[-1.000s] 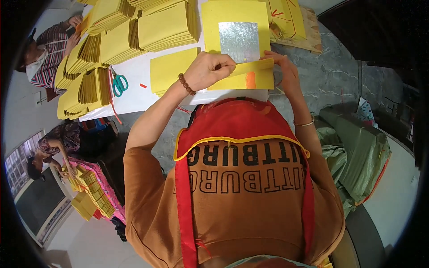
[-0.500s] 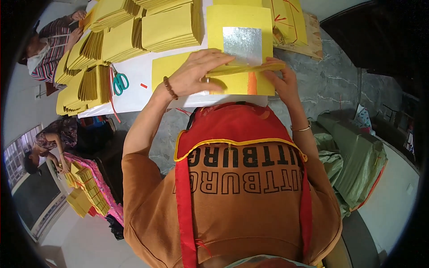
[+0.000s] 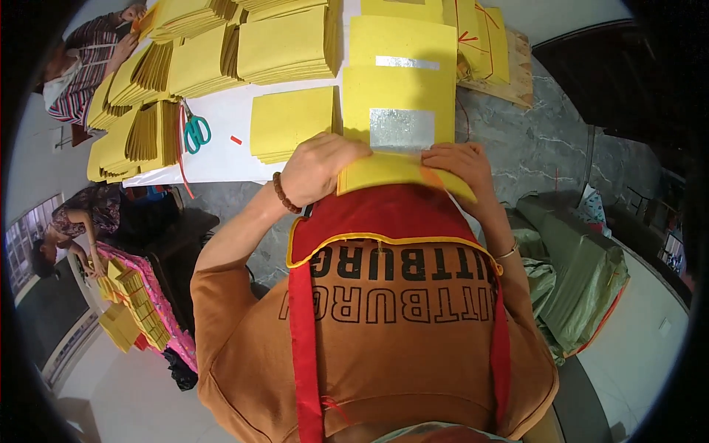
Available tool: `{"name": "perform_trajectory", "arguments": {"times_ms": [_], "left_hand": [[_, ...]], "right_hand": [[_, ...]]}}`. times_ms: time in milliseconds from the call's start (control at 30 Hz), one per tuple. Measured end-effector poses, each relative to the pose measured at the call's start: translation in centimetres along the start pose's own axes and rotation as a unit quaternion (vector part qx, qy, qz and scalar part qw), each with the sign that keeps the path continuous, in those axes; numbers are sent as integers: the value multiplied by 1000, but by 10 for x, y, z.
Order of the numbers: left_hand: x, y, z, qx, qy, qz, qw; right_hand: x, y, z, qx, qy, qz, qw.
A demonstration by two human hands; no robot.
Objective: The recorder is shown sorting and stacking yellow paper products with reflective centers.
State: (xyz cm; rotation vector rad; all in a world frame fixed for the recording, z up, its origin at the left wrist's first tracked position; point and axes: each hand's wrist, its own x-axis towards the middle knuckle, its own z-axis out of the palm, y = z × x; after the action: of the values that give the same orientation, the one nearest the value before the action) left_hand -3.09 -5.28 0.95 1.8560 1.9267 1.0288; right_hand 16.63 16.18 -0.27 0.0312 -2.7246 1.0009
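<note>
At the table's near edge I hold folded yellow paper (image 3: 384,171) against my red apron. My left hand (image 3: 325,166) has its fingers curled over the paper's left end. The fingers of my right hand (image 3: 464,168) are bent over its right end, with a blurred orange patch beside them. Just beyond lies a yellow sheet (image 3: 399,87) with a silver rectangle (image 3: 402,128) near my fingertips. Behind it another yellow sheet (image 3: 402,37) shows a strip of silver. Left of these sits a small stack of folded yellow paper (image 3: 292,122). My thumbs are mostly hidden.
Several thick stacks of folded yellow paper (image 3: 284,44) fill the table's far left. Teal-handled scissors (image 3: 196,134) lie by a red string and a small red scrap (image 3: 235,140). Tied yellow bundles (image 3: 484,44) stand at the far right. Two other people work at the left.
Both hands have come nearer to my body and pressed the paper down over the table's near edge. The sheet with the silver rectangle has shifted toward me, uncovering another behind it.
</note>
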Motion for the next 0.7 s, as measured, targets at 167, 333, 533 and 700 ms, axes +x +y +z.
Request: {"name": "perform_trajectory", "arguments": {"times_ms": [167, 333, 533, 700], "left_hand": [[18, -8, 7, -82, 37, -266, 960], [32, -31, 18, -195, 69, -351, 913], [36, -41, 18, -270, 45, -424, 863], [43, -36, 19, -350, 90, -407, 839]], "right_hand": [[13, -3, 11, 123, -21, 273, 954], [30, -8, 16, 354, 177, 291, 871], [34, 3, 27, 305, 200, 301, 881], [36, 4, 32, 285, 213, 308, 883]]}}
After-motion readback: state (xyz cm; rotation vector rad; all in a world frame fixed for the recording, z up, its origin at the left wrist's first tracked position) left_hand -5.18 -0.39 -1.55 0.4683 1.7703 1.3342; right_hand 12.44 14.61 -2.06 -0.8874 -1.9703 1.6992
